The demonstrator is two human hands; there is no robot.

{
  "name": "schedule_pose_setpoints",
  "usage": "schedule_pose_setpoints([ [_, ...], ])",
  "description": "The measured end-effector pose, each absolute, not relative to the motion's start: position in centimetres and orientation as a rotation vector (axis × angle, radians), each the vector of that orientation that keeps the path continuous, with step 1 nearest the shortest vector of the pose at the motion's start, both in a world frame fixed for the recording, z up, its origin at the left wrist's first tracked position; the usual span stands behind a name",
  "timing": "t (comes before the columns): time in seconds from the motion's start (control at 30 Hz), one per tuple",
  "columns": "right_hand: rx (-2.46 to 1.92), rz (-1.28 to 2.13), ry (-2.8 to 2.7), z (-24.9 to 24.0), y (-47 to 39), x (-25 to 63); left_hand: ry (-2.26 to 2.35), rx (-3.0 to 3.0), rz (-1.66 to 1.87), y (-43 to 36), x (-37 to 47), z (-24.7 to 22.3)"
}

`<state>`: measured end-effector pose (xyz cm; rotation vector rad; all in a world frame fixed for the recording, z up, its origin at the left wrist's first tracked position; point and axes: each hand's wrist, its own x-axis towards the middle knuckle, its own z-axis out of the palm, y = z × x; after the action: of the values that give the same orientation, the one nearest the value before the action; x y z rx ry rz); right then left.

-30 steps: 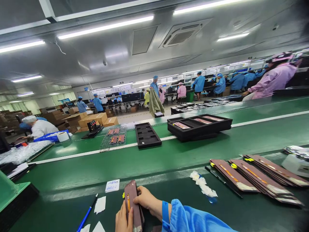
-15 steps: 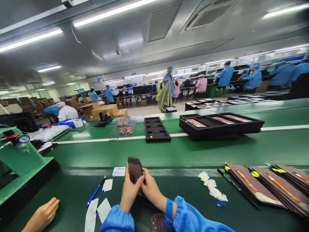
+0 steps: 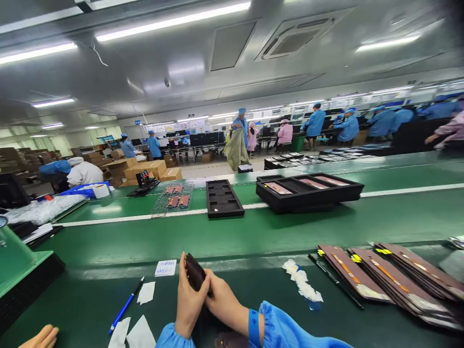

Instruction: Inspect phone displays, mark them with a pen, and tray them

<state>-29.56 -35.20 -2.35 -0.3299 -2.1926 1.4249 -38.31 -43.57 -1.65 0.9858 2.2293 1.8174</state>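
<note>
Between my two hands is a stack of dark brown phone-sized panels (image 3: 195, 271), tilted on its side above the bench. My left hand (image 3: 189, 295) presses along its left side, fingers pointing up. My right hand (image 3: 222, 296), with a blue band at the wrist, closes round the lower right end. Part of the stack is hidden by the fingers. Below my right forearm, more brown panels (image 3: 229, 340) lie at the picture's bottom edge, mostly covered. To the left lie a blue pen (image 3: 126, 306), a handwritten label (image 3: 166, 268) and white paper pieces (image 3: 140, 332).
Fanned stacks of brown panels (image 3: 348, 270) lie at right beside black tweezers (image 3: 337, 281) and crumpled white scraps (image 3: 301, 280). Across the green bench stand a black foam tray (image 3: 225, 212) and stacked trays (image 3: 311, 200). Another person's hand (image 3: 40, 338) rests at lower left.
The panels in my hands were fanned out at the top and now sit more evenly together, turned more on edge. The whole view has shifted, so the bench things appear further left.
</note>
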Motion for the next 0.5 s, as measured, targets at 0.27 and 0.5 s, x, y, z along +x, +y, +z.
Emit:
schedule_pose_setpoints([
  [0.27,-0.206,1.424,-2.372,-0.9,-33.6,-28.7,2.039,1.029,1.810,-44.8,-40.1,-1.9],
  [0.5,-0.092,1.557,-2.480,0.4,-31.6,-29.9,1.893,1.087,1.836,-45.1,-41.2,-3.1],
])
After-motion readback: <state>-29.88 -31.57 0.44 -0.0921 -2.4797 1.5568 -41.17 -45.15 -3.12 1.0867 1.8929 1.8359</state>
